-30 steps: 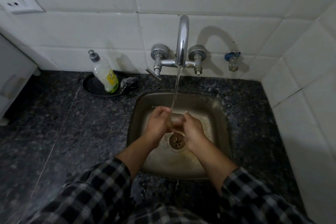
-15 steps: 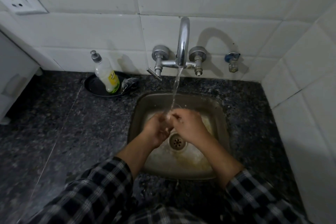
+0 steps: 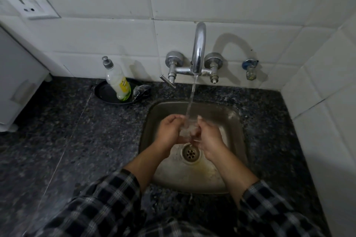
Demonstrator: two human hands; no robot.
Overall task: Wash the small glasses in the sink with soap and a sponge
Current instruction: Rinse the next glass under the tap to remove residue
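A small clear glass [image 3: 187, 130] is held over the steel sink [image 3: 234, 121], above the drain. My left hand [image 3: 169, 131] grips it from the left and my right hand [image 3: 209, 136] from the right. Water runs from the chrome tap [image 3: 198, 50] straight into the glass. A soap bottle [image 3: 117, 81] with a yellow label leans in a black dish [image 3: 105, 92] at the back left. A dark scrubber [image 3: 141, 91] lies at the dish's right edge.
Dark speckled stone counter [image 3: 77, 140] surrounds the sink. White tiled walls rise at the back and right. A small blue-capped valve [image 3: 250, 69] sits right of the tap. A white appliance [image 3: 17, 82] stands at the far left, below a wall socket [image 3: 30, 4].
My right hand, which covered the glass half a second ago, has drawn back to the right side. The glass now sits open under the stream between both hands.
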